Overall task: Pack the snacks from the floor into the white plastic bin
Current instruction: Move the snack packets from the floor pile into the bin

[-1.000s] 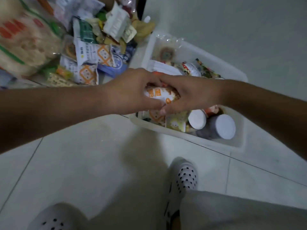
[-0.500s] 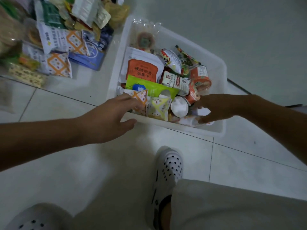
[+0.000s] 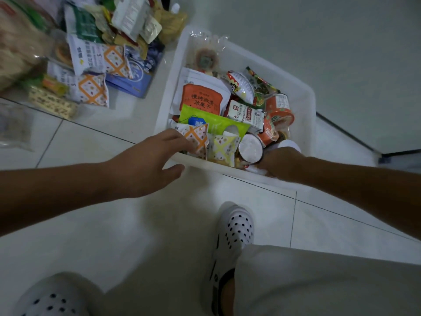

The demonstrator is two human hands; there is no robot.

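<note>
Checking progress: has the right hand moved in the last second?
Yes. The right hand went rightward along the near wall of the white bin to its right corner.

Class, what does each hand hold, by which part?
Left hand only touches the orange-checked packet, gripping nothing; right hand, fingers hidden in the bin: cannot tell.

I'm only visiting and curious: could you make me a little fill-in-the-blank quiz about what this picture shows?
1. The left hand touches a small packet printed with an ____ cross.
2. The right hand is down in the near ____ corner of the white plastic bin.
3. The unpacked snacks lie on the floor to the ____ of the bin.

Missing words: orange; right; left.
</note>
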